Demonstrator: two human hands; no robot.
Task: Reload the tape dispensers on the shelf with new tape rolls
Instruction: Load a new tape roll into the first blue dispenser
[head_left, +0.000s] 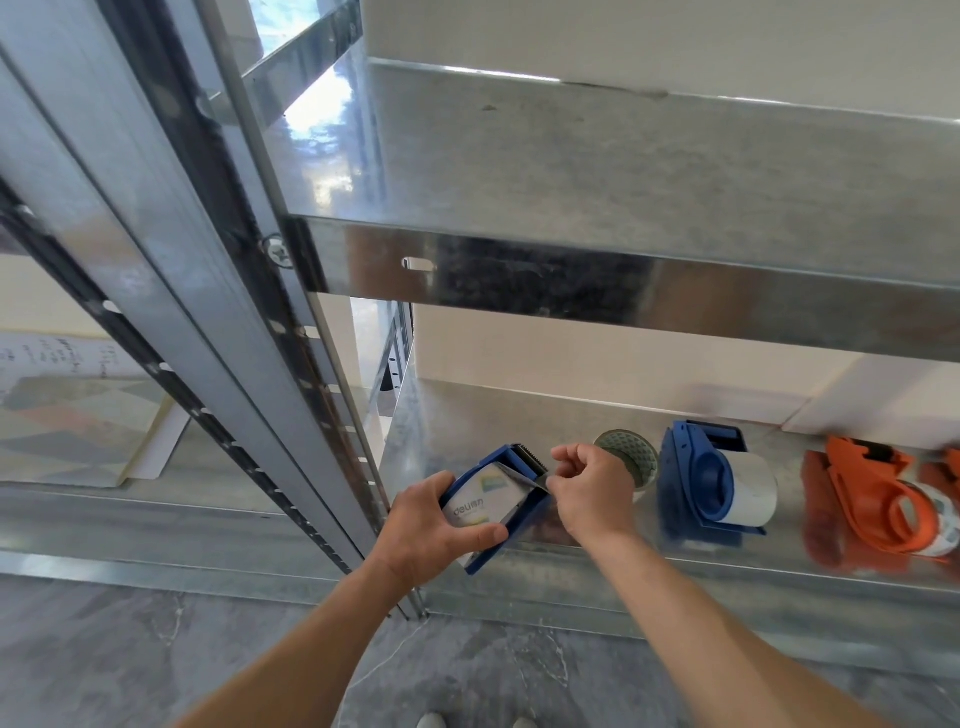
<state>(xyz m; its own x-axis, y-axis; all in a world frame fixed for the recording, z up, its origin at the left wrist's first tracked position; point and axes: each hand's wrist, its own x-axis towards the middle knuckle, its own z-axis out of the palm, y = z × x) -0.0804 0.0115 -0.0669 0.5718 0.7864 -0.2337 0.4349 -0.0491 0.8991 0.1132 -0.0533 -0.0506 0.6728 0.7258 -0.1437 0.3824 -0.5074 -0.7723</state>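
Observation:
A blue tape dispenser (511, 465) with a printed tape roll (485, 501) inside is held over the front left of the lower metal shelf (597, 566). My left hand (431, 522) grips it from the left, thumb across the roll. My right hand (589, 491) pinches the loose end of the tape near the toothed cutter. A second blue dispenser (711, 486) with a white roll lies on the shelf to the right. An orange dispenser (878, 509) with a clear roll lies further right. A loose tape roll (626, 452) sits partly hidden behind my right hand.
An upper shelf (623, 171) of bare galvanised metal overhangs the lower one. A slotted upright post (332, 395) stands just left of my left hand. A white wall backs the shelves. Grey tiled floor (156, 649) lies below, with a panel leaning at far left.

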